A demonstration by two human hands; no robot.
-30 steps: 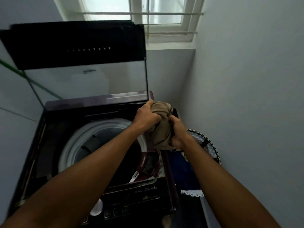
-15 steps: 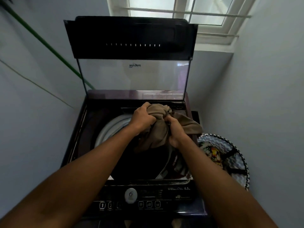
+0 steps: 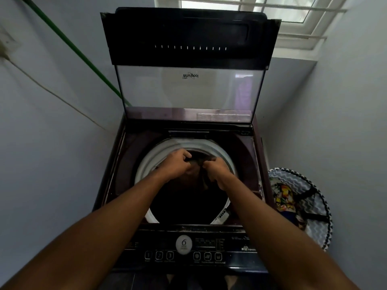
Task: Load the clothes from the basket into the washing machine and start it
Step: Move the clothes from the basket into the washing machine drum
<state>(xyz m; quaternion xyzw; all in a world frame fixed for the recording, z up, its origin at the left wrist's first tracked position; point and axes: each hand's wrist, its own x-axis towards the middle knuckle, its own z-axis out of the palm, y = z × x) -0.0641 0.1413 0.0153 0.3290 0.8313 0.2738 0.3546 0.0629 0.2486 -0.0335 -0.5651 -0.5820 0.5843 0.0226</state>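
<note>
A dark top-load washing machine (image 3: pixel 134 155) stands before me with its glass lid (image 3: pixel 188 88) raised upright. Both my hands are down in the white-rimmed drum opening (image 3: pixel 146 162). My left hand (image 3: pixel 178 164) and my right hand (image 3: pixel 217 167) each grip a bunched brown garment (image 3: pixel 199 162) that hangs into the dark drum. The garment is dim and partly hidden in the shadow. A patterned laundry basket (image 3: pixel 314 204) with colourful clothes (image 3: pixel 283 197) stands on the floor to the right of the machine.
The control panel (image 3: pixel 188 248) with a round dial and several buttons runs along the machine's near edge. Walls close in on both sides. A green hose (image 3: pixel 83 57) and a cord cross the left wall. A barred window (image 3: pixel 272 9) is behind the lid.
Both hands have lowered the brown garment from above the machine's rim down into the drum opening. My view has shifted to centre on the machine.
</note>
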